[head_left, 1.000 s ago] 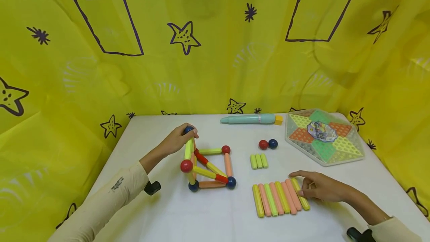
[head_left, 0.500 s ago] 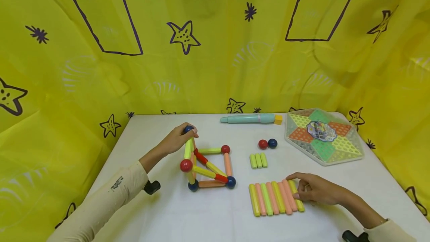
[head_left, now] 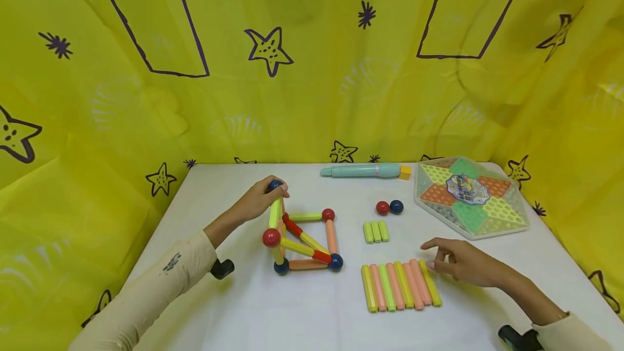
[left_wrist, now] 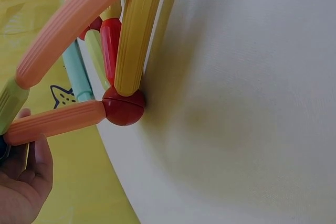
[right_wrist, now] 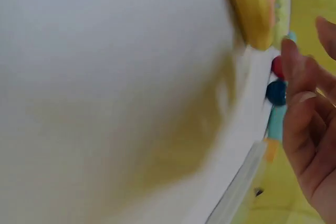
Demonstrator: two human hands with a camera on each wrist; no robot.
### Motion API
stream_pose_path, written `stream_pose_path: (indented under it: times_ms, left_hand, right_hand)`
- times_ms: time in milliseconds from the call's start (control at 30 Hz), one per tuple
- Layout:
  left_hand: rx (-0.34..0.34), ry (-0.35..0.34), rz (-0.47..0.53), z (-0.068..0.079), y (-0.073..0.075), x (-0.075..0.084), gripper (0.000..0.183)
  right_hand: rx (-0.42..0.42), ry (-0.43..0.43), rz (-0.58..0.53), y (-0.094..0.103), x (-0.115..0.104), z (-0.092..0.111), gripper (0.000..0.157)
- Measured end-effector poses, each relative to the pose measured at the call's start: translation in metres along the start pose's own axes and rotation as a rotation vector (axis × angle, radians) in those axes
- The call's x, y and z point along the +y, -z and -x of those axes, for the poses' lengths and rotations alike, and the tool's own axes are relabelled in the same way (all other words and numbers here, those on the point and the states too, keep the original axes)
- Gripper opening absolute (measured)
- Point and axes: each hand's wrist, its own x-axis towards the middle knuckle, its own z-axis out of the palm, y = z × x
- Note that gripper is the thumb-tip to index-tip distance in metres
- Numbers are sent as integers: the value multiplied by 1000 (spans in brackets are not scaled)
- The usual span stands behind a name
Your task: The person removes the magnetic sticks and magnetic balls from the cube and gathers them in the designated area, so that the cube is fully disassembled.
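Observation:
My left hand (head_left: pixel 257 199) grips the blue ball (head_left: pixel 274 184) at the top corner of a frame built from coloured rods and balls. This frame stands on the white table, with a red ball (head_left: pixel 271 238) at its raised front corner and red-and-yellow diagonal rods (head_left: pixel 306 252) across it. In the left wrist view, the fingers lie round the end of an orange rod (left_wrist: pixel 58 123). Just right of a row of several yellow, pink and green rods (head_left: pixel 400 286), my right hand (head_left: pixel 463 261) hovers with loosely bent fingers and nothing in them.
Behind the rod row lie three short green rods (head_left: pixel 376 232), then a loose red ball (head_left: pixel 382 208) and a blue ball (head_left: pixel 396 207). A teal pen-shaped stick (head_left: pixel 361 170) with a yellow cube (head_left: pixel 405 172) lies at the back. A hexagonal case (head_left: pixel 470 196) sits at back right.
My right hand pushed the rod row slightly left and then came off it, lifting away a little to the right. My left hand has kept its hold on the frame.

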Motion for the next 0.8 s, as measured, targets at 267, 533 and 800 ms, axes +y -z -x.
stream_pose_path:
  times_ms: [267,533,800]
  left_hand:
    - [10,-2,0,-2,2,0,37]
    - [11,-5,16,-2,1,0,36]
    - [8,0,21,-1,0,1,37]
  right_hand:
    - [74,105,-12,-22,-54,-51,27]
    - [7,201,-31,-61,-95,-106,25]
    - [-17,205,88,-93,-113,-140,32]
